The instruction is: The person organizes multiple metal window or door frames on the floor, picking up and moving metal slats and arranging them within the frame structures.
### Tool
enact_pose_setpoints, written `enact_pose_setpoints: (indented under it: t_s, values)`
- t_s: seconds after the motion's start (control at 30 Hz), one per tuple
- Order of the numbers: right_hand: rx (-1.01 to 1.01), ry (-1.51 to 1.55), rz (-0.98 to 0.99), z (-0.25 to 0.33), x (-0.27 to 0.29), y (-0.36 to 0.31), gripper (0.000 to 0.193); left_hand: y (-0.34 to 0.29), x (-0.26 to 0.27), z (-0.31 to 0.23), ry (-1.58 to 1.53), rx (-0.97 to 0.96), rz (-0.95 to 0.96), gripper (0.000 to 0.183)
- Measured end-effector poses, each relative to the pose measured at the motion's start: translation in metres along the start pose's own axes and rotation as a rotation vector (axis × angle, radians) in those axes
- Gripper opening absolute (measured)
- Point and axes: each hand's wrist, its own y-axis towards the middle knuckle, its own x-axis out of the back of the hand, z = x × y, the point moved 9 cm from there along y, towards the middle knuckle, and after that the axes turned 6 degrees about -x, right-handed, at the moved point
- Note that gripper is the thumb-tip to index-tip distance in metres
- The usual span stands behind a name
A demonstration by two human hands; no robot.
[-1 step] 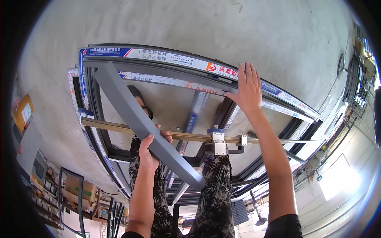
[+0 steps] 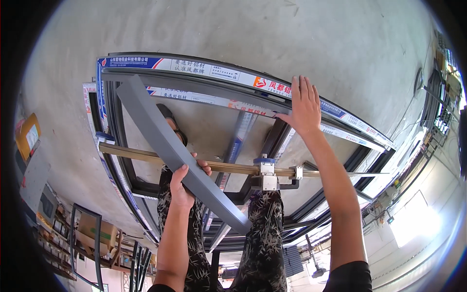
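Observation:
My left hand [image 2: 184, 187] is wrapped round a flat grey metal profile [image 2: 160, 138], which slants from the upper left down to my knees. Fingers and thumb grip its two edges near the middle. My right hand [image 2: 306, 108] lies flat with fingers stretched out on the far rail [image 2: 209, 69] of a dark window frame, a rail covered in blue-and-white protective film. Below the grey profile, a long bar clamp [image 2: 131, 154] with a brass-coloured bar runs across the frame. Its silver and blue jaw block [image 2: 266, 176] is by my right knee.
A sandalled foot [image 2: 170, 121] shows inside the frame opening. Cardboard boxes [image 2: 92, 231] and a narrow dark frame [image 2: 74, 243] stand at the lower left. Long dark profiles [image 2: 440, 97] are stacked at the right. Grey concrete floor [image 2: 233, 29] stretches beyond the frame.

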Motion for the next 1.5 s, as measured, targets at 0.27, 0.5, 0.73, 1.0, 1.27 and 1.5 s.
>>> enact_pose_setpoints:
  t_s: [0.27, 0.5, 0.73, 1.0, 1.27, 1.5]
  values:
    - [0.026, 0.010, 0.220, -0.009, -0.041, 0.000, 0.099, 0.002, -0.003, 0.005, 0.005, 0.000, -0.014, 0.052]
    - [0.043, 0.044, 0.228, -0.012, -0.044, 0.002, 0.094, 0.003, -0.003, 0.013, 0.009, 0.027, -0.027, 0.051]
    - [-0.021, 0.067, 0.248, -0.011, -0.035, 0.005, 0.091, 0.004, -0.002, 0.021, -0.006, 0.068, -0.041, 0.052]
    - [-0.152, -0.001, 0.252, 0.004, -0.027, 0.002, 0.095, 0.007, -0.014, 0.026, -0.019, 0.090, 0.114, 0.070]
    - [-0.053, 0.394, 0.273, 0.087, 0.021, -0.030, 0.065, 0.007, -0.014, 0.031, -0.098, 0.158, 0.106, 0.061]
    - [-0.067, 0.890, 0.642, 0.190, 0.056, -0.122, 0.072, 0.009, -0.014, 0.021, -0.088, 0.091, 0.102, 0.070]
